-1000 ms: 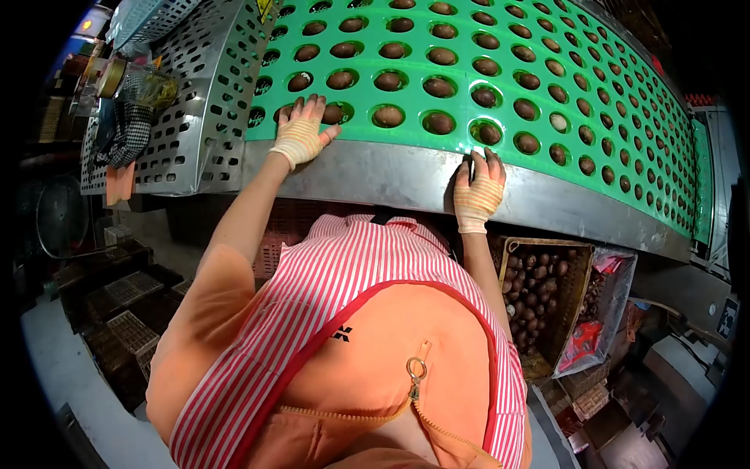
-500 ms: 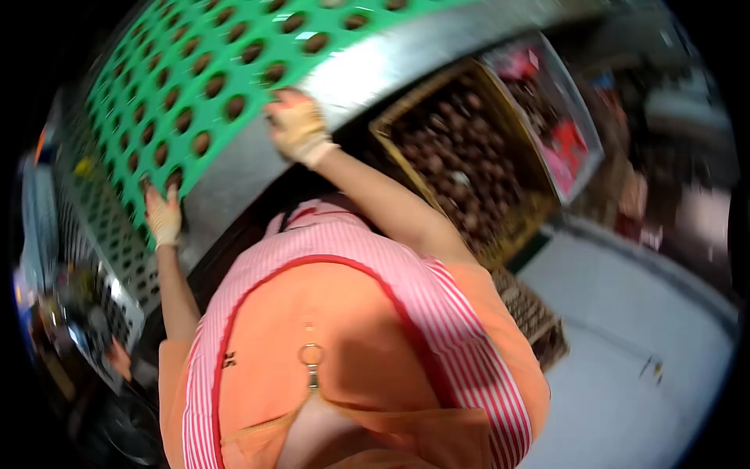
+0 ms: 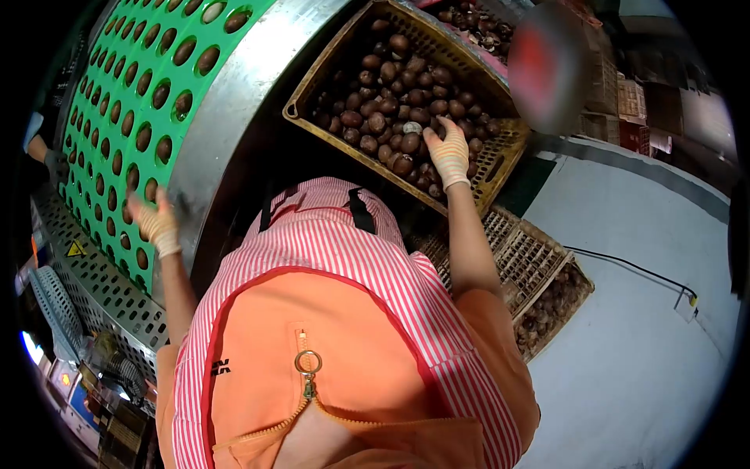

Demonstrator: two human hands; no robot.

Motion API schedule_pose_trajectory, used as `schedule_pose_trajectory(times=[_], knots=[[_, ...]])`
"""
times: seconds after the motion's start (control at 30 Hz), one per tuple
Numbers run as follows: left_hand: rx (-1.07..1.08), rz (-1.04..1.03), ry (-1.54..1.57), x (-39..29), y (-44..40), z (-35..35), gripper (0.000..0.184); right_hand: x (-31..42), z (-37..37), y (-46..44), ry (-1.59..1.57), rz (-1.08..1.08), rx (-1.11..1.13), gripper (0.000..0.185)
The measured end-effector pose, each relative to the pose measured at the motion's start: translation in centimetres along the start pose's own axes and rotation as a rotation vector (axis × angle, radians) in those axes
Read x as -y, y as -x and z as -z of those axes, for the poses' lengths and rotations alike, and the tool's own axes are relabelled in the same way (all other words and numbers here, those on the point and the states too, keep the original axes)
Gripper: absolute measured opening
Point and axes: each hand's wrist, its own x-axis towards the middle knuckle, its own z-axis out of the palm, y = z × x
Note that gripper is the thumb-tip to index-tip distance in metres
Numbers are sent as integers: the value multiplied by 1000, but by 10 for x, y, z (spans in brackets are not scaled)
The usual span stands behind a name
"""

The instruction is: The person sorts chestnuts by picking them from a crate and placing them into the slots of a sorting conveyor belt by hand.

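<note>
My right hand [image 3: 448, 155], in a striped glove with bare fingertips, reaches into a yellow-brown crate [image 3: 500, 168] of dark round pieces [image 3: 377, 123]. Its thumb and fingers are apart, close beside a pale whitish piece [image 3: 412, 127]. My left hand [image 3: 158, 224], gloved the same way and slightly blurred, is at the near edge of the green tray [image 3: 173, 119]. Its fingers are spread and nothing shows in them. Brown oval pieces [image 3: 161, 94] sit one to a hole in the tray.
A metal edge [image 3: 226, 102] borders the green tray. Perforated metal [image 3: 101, 285] lies at the lower left. Behind the crate is a bin of brown bits [image 3: 480, 27]. More crates [image 3: 539, 270] stand on the right. Another person's gloved hand [image 3: 56, 166] is at the far left.
The view has swung to the right. My right hand has gone from the metal edge into the crate, while my left hand remains by the green tray.
</note>
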Motion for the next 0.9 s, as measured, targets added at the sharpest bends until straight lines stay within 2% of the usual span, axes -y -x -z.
schedule_pose_trajectory(times=[0.1, 0.13, 0.17, 0.2, 0.23, 0.3, 0.37, 0.43, 0.53, 0.57, 0.67, 0.7, 0.83, 0.9], knots=[[157, -306, 318, -148, 2, -12, 63, -27, -30, -20, 97, 17, 342, 78], [344, -257, 443, -194, 1, -14, 63, -12, -32, -11, 156, 34, 340, 81], [482, -333, 529, -221, 2, -26, 62, -8, -39, -13, 135, 11, 361, 81], [591, -475, 437, -255, -2, -33, 59, -6, -44, -16, 114, -14, 382, 81], [707, -548, 514, -273, 0, -55, 60, -4, -46, -15, 167, -4, 384, 81], [1002, -617, 443, -309, 13, -91, 63, 1, -42, -14, 272, 17, 383, 80], [1209, -690, 213, -341, 27, -125, 71, 15, -22, -9, 246, -44, 455, 79], [1272, -885, -51, -367, 40, -153, 81, 12, -16, -9, 238, -75, 501, 76], [1275, -1220, -363, -385, 48, -192, 87, 0, -17, -15, 209, 70, 556, 74], [1283, -1266, -376, -383, 50, -206, 82, -20, -27, -20, 91, 185, 578, 70], [1316, -1278, -381, -385, 50, -223, 71, -23, -27, -22, 69, 199, 592, 68], [1294, -1287, -397, -392, 49, -218, 59, -17, -29, -21, 43, 129, 602, 66], [1273, -1130, -371, -395, 53, -224, 55, -9, -32, -15, 9, 40, 549, 66], [1273, -1157, -440, -394, 54, -218, 57, -14, -33, -14, 4, 36, 527, 67]])
